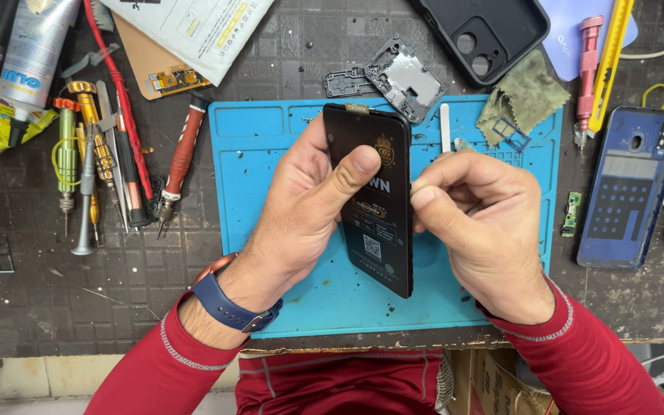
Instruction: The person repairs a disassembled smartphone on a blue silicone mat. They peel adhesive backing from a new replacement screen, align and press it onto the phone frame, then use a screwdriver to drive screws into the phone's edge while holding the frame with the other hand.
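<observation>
I am gripping the black phone screen [370,192] in my left hand [301,207], thumb pressing its gold-labelled face; my right hand [478,223] is pinching its right edge over the blue mat [270,192]. A white packet [194,27] is lying at the bench's far edge.

We're holding a black phone screen [370,192] with gold print over a bright blue mat [247,169], red sleeves showing, navy watch strap [228,307], olive-green cloth [528,96], blue phone back [628,188] nearby.

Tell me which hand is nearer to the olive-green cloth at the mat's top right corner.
Right. The right hand is just below and slightly left of the green cloth, pinching the black phone screen's right edge. The left hand grips the screen's far side, farther left.
</observation>
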`<move>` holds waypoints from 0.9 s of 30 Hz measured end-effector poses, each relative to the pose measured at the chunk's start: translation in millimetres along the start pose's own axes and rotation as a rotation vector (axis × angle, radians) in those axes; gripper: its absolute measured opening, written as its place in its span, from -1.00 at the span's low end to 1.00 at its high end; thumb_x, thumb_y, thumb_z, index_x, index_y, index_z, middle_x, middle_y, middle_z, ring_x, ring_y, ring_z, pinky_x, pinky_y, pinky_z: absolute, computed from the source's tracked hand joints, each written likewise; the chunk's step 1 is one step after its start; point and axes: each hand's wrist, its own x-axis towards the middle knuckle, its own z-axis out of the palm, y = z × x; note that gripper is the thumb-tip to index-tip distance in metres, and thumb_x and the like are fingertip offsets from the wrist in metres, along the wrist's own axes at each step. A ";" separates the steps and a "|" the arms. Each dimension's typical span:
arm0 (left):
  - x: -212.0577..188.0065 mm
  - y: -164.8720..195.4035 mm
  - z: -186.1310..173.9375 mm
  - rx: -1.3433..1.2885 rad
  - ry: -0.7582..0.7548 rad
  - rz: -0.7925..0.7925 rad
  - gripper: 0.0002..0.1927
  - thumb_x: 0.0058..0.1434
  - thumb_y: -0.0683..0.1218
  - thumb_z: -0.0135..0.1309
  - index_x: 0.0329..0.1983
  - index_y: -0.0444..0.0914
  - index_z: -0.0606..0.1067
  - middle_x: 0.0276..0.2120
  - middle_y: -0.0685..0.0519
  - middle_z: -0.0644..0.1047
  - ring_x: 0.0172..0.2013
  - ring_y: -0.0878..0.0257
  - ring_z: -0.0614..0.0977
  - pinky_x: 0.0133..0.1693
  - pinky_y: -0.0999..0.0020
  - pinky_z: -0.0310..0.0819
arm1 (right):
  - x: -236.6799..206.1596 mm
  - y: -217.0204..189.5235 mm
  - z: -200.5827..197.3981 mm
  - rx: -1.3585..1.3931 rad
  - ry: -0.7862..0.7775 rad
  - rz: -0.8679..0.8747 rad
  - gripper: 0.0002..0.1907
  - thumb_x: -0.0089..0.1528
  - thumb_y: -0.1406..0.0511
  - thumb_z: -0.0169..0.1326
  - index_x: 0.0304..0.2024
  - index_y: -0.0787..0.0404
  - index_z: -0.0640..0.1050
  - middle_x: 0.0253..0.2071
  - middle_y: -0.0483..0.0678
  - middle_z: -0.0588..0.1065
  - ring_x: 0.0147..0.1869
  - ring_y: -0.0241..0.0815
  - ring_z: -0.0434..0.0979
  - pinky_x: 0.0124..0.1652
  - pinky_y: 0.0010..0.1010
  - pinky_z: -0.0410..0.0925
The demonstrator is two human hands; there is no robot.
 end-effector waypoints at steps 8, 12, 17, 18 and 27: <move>-1.1 -0.2 0.2 -0.001 -0.013 0.012 -0.66 0.50 -0.04 0.11 0.20 -0.31 0.40 -0.01 0.01 0.60 -0.02 0.30 0.64 0.08 0.33 0.59 | -0.6 0.3 -0.3 -0.009 0.002 0.000 -0.95 0.33 0.47 0.17 -0.19 0.36 0.55 -0.25 -0.05 0.56 -0.28 -0.33 0.57 -0.22 -0.54 0.48; -1.0 -1.0 0.9 0.000 -0.011 0.014 -0.66 0.49 -0.04 0.12 0.20 -0.31 0.39 -0.01 0.00 0.60 -0.02 0.29 0.64 0.08 0.33 0.59 | -0.4 0.2 -0.7 -0.025 0.010 0.005 -0.95 0.32 0.47 0.17 -0.20 0.36 0.55 -0.26 -0.05 0.56 -0.28 -0.34 0.57 -0.22 -0.54 0.48; -1.3 -0.5 0.3 0.013 -0.008 0.016 -0.66 0.50 -0.04 0.12 0.20 -0.31 0.40 0.00 0.01 0.60 -0.01 0.30 0.64 0.09 0.34 0.58 | -0.8 0.0 -0.2 -0.022 0.003 -0.007 -0.96 0.33 0.47 0.17 -0.20 0.36 0.55 -0.25 -0.05 0.56 -0.28 -0.34 0.57 -0.22 -0.54 0.48; -1.3 -0.5 0.3 0.010 -0.007 0.013 -0.66 0.49 -0.04 0.12 0.20 -0.31 0.40 -0.01 0.01 0.60 -0.01 0.30 0.64 0.09 0.34 0.58 | -0.8 0.1 -0.2 -0.025 0.006 -0.006 -0.96 0.33 0.47 0.17 -0.20 0.36 0.55 -0.25 -0.05 0.56 -0.28 -0.34 0.57 -0.23 -0.55 0.48; -1.1 -0.1 0.8 -0.005 -0.005 0.007 -0.66 0.49 -0.04 0.12 0.19 -0.31 0.40 -0.01 0.01 0.60 -0.02 0.29 0.64 0.08 0.33 0.59 | -0.5 0.6 -0.7 -0.022 0.007 -0.008 -0.96 0.33 0.47 0.17 -0.20 0.36 0.55 -0.26 -0.05 0.56 -0.28 -0.34 0.57 -0.22 -0.54 0.48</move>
